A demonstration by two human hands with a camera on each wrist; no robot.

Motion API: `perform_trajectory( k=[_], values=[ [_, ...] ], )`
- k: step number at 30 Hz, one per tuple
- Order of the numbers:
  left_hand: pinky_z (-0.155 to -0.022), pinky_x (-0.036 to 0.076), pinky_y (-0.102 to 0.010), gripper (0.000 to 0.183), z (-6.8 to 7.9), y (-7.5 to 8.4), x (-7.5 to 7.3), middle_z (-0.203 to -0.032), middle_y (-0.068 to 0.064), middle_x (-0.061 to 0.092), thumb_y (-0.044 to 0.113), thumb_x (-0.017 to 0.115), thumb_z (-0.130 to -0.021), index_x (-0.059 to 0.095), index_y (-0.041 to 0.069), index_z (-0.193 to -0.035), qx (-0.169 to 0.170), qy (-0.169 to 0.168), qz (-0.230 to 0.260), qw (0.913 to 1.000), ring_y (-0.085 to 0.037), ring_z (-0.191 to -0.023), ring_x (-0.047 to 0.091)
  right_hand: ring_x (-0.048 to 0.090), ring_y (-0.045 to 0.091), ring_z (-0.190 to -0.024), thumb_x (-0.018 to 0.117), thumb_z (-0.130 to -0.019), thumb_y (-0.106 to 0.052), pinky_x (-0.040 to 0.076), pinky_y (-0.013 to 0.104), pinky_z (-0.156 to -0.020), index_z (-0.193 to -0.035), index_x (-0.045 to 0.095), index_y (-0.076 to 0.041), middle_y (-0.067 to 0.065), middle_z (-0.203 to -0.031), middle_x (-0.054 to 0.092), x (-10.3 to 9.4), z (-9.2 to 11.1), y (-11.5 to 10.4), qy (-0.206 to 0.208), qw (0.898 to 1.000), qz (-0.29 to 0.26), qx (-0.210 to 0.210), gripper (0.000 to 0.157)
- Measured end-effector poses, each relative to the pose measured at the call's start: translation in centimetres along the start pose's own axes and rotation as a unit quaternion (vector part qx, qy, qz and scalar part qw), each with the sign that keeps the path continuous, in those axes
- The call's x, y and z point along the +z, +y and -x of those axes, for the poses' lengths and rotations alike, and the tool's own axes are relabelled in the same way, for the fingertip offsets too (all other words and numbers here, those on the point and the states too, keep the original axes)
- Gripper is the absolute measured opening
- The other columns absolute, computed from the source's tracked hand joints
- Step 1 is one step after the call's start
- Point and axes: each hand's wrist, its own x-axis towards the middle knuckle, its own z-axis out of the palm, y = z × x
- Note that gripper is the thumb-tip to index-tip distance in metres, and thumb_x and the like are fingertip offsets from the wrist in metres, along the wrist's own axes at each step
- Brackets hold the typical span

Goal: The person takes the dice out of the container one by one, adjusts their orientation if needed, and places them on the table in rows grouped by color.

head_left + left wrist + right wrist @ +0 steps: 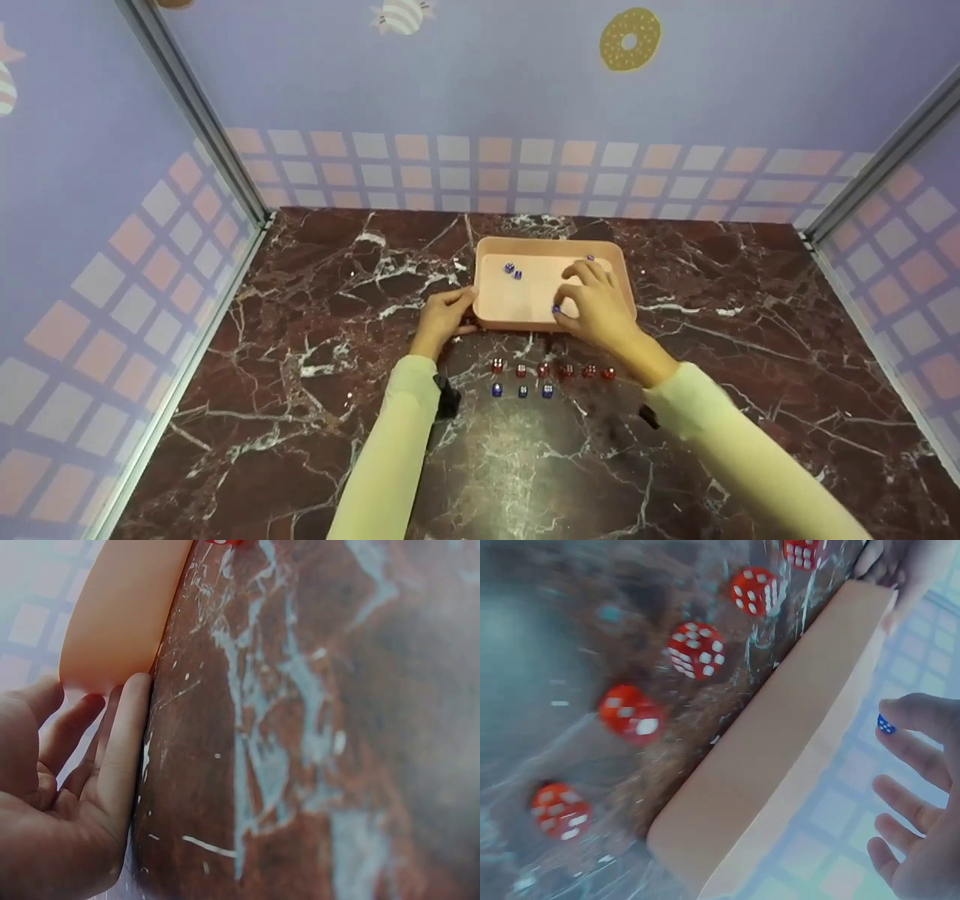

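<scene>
My right hand pinches a small blue die between thumb and index finger, above the near right part of a peach tray. The other fingers are spread and bent. At the tray's left end, my left hand holds the wall with thumb and fingertips, its edge against the table in the left wrist view. Inside the tray lie two blue dice close together, one being this die, and another blue die near the far right. Before the tray, several red dice form a row, with three blue dice nearer me.
The tray stands on a dark red marbled table. A purple wall with pink and white squares rises behind it, with similar panels on both sides. Metal posts mark the corners. The dice rows sit close to the tray's near wall.
</scene>
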Motion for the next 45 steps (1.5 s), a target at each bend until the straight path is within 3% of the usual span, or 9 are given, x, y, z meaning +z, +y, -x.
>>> perform_trajectory(
  k=[7, 15, 21, 30, 35, 45],
  values=[
    [-0.081, 0.067, -0.035, 0.041, -0.6, 0.7, 0.5, -0.127, -0.026, 0.071, 0.026, 0.068, -0.107, 0.067, 0.003, -0.142, 0.0, -0.018, 0.015, 0.9997, -0.032, -0.103, 0.075, 0.038, 0.049, -0.147, 0.086, -0.077, -0.016, 0.031, 0.07, -0.116, -0.086, 0.078, -0.013, 0.021, -0.144, 0.058, -1.3, 4.7, 0.1, -0.02, 0.999, 0.002, -0.027, 0.013],
    [-0.079, 0.067, -0.034, 0.042, -0.4, 0.0, 0.1, -0.124, -0.025, 0.072, 0.026, 0.068, -0.107, 0.067, 0.006, -0.143, -0.016, -0.011, 0.018, 0.9997, -0.026, -0.098, 0.073, 0.036, 0.048, -0.148, 0.091, -0.074, -0.021, 0.032, 0.071, -0.115, -0.086, 0.079, -0.015, 0.02, -0.147, 0.057, -0.1, 8.5, -0.6, -0.055, 0.997, 0.003, -0.049, 0.018],
    [-0.078, 0.067, -0.033, 0.041, -0.5, 0.2, 0.0, -0.115, -0.023, 0.075, 0.025, 0.069, -0.106, 0.068, 0.005, -0.142, -0.013, -0.017, 0.027, 0.9994, -0.019, -0.089, 0.073, 0.035, 0.048, -0.15, 0.092, -0.074, -0.02, 0.034, 0.068, -0.113, -0.084, 0.082, -0.014, 0.02, -0.15, 0.057, 1.1, 9.0, -0.7, -0.057, 0.996, 0.015, -0.069, 0.016],
    [-0.079, 0.067, -0.034, 0.041, -0.3, -0.1, 0.0, -0.117, -0.024, 0.074, 0.025, 0.069, -0.106, 0.068, 0.005, -0.142, -0.015, -0.017, 0.027, 0.9994, -0.02, -0.093, 0.073, 0.037, 0.05, -0.149, 0.093, -0.07, -0.019, 0.037, 0.068, -0.11, -0.083, 0.083, -0.015, 0.02, -0.149, 0.058, 2.3, 9.7, -0.6, -0.046, 0.996, 0.025, -0.075, 0.016],
    [-0.08, 0.067, -0.034, 0.043, -0.4, -0.2, -0.1, -0.12, -0.023, 0.073, 0.026, 0.069, -0.106, 0.067, 0.005, -0.143, -0.013, -0.018, 0.025, 0.9994, -0.022, -0.096, 0.074, 0.039, 0.051, -0.147, 0.094, -0.069, -0.019, 0.039, 0.068, -0.108, -0.085, 0.083, -0.014, 0.021, -0.147, 0.058, 2.5, 9.9, -0.4, -0.03, 0.996, 0.023, -0.076, 0.02],
    [-0.08, 0.067, -0.035, 0.042, -0.3, -0.2, -0.1, -0.123, -0.025, 0.073, 0.025, 0.07, -0.106, 0.068, 0.003, -0.141, -0.01, -0.015, 0.027, 0.9995, -0.025, -0.098, 0.075, 0.036, 0.05, -0.149, 0.095, -0.072, -0.023, 0.038, 0.068, -0.111, -0.093, 0.081, -0.015, 0.02, -0.152, 0.055, 2.2, 10.2, -0.7, -0.039, 0.997, 0.026, -0.068, 0.026]
  ],
)
